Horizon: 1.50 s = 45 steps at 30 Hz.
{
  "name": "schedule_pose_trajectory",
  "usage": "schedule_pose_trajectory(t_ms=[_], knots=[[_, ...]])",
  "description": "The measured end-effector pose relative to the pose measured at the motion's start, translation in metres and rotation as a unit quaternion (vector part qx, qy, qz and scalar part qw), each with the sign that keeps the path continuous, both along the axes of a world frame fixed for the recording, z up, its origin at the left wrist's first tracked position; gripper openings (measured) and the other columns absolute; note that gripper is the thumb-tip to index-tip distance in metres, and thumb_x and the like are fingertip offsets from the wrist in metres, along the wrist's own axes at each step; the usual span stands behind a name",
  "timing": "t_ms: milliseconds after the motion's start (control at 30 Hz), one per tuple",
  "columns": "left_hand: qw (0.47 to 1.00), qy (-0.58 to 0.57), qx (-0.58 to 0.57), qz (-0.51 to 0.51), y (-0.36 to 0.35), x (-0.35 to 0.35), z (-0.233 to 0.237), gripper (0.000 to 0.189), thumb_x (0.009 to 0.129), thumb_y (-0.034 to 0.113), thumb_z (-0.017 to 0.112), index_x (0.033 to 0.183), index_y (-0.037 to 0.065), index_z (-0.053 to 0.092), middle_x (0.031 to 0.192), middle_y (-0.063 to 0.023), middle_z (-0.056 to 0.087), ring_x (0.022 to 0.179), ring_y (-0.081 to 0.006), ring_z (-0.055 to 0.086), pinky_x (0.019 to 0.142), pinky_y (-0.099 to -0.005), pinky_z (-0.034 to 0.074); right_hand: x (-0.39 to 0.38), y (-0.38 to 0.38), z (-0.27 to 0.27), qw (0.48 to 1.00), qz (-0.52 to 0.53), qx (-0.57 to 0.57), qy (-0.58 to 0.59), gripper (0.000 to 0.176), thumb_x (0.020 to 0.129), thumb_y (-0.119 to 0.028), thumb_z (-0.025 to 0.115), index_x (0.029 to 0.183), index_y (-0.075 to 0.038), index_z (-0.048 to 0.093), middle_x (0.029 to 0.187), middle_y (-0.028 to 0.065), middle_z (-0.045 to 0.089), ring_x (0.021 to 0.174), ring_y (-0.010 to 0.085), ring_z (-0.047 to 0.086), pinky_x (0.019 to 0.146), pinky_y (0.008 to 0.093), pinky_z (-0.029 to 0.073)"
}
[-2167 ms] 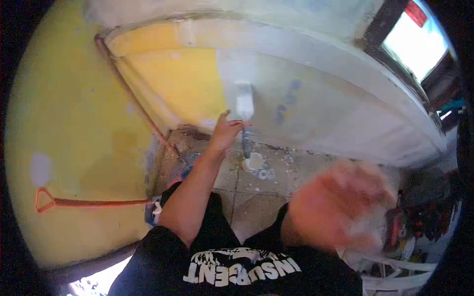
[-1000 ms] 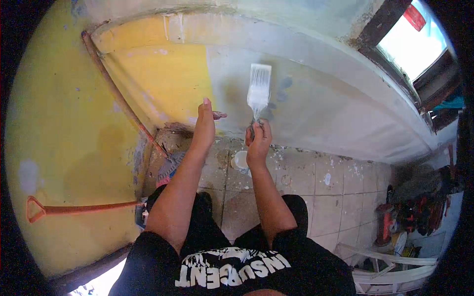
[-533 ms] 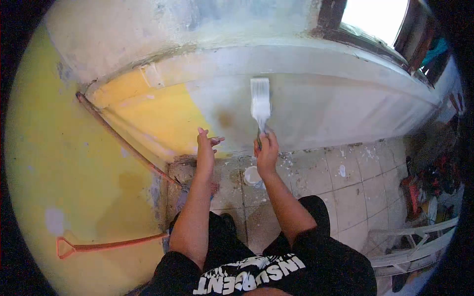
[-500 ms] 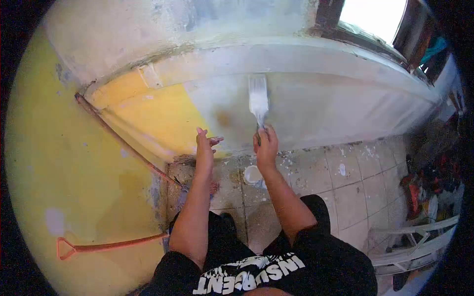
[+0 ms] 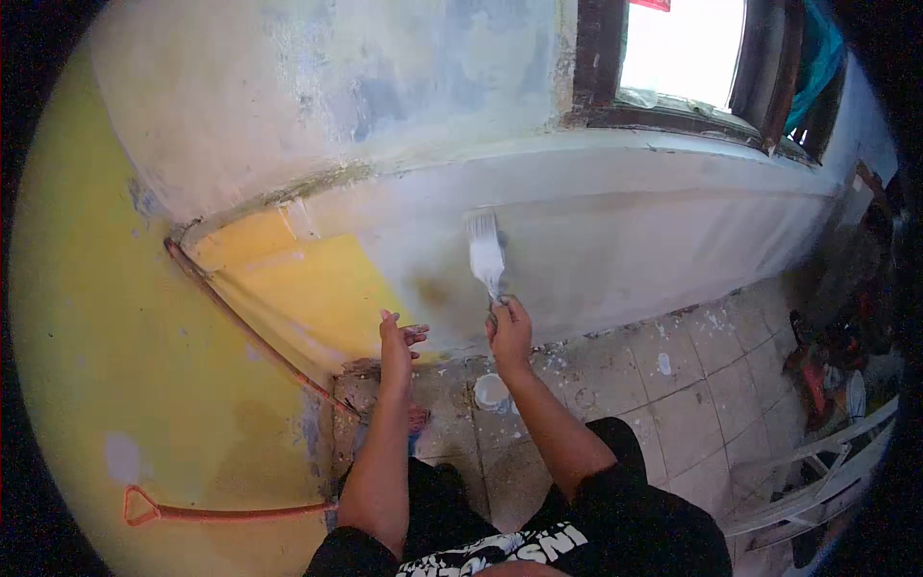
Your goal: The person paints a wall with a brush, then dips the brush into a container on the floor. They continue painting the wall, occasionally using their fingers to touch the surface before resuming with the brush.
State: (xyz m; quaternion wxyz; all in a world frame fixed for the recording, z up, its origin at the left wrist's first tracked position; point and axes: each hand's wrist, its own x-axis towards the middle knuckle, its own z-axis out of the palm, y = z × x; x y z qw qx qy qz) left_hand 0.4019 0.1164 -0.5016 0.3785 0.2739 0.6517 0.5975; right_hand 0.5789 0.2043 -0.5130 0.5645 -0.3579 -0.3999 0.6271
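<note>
Wrapped round its handle, my right hand (image 5: 510, 334) holds a paintbrush (image 5: 486, 252) coated in white paint, its bristles pointing up against the upper part of the low wall (image 5: 615, 240). The wall is whitish in the middle and on the right, with a yellow patch (image 5: 332, 288) on the left. My left hand (image 5: 399, 338) hangs in front of the edge of that patch, fingers apart, holding nothing. Below the brush, on the tiled floor, stands a small white container (image 5: 491, 391).
A reddish pole (image 5: 250, 332) leans along the left corner. An orange-handled tool (image 5: 231, 513) lies across the lower left. A dark-framed window (image 5: 683, 58) is at the upper right, a whitish ladder (image 5: 817, 490) at the lower right, beside piled items (image 5: 817, 375).
The view has tilted upward, showing more of the window, and the wall sits lower in it. The brush in my right hand has shifted slightly left along the wall.
</note>
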Motion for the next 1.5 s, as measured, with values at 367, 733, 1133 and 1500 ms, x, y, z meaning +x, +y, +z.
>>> schedule_pose_trajectory(t_ms=[367,733,1133,1500], knots=[[1.0,-0.015,0.008,0.02,-0.004,0.002,0.007,0.083,0.093,0.074,0.024,0.141,0.006,0.031,0.103,-0.0123,0.069,0.092,-0.0201,0.06,0.074,-0.0376,0.04,0.029,-0.021,-0.024,0.998,-0.043,0.027,-0.038,0.01,0.097,-0.017,0.054,0.089,-0.011,0.053,0.071,-0.0032,0.047,0.055,0.0047,0.044,0.046,0.0206,0.035],[0.998,-0.024,0.038,0.046,0.009,0.0,0.002,0.073,0.097,0.068,0.028,0.132,0.004,0.035,0.093,-0.0098,0.067,0.08,-0.0157,0.061,0.061,-0.0301,0.041,0.014,-0.008,-0.02,0.998,-0.055,-0.037,0.018,0.01,0.098,-0.02,0.052,0.09,-0.014,0.052,0.065,-0.0049,0.045,0.049,0.0043,0.04,0.042,0.0209,0.031],[0.962,-0.088,0.115,0.232,-0.003,-0.01,0.009,0.061,0.1,0.06,0.034,0.127,0.006,0.04,0.098,-0.0066,0.055,0.075,-0.0134,0.054,0.061,-0.0292,0.037,-0.025,-0.017,-0.029,0.996,0.022,0.084,-0.017,0.011,0.099,-0.016,0.051,0.092,-0.008,0.054,0.062,-0.0042,0.043,0.05,0.0045,0.038,0.044,0.0217,0.03],[0.872,-0.201,0.191,0.403,-0.024,-0.051,0.009,0.055,0.101,0.056,0.033,0.123,0.008,0.046,0.096,-0.0035,0.056,0.077,-0.0133,0.05,0.065,-0.0304,0.037,-0.115,-0.036,0.033,0.91,0.117,0.315,-0.241,0.011,0.097,-0.01,0.055,0.092,0.0,0.056,0.065,-0.0016,0.044,0.062,0.0056,0.038,0.054,0.0262,0.032]])
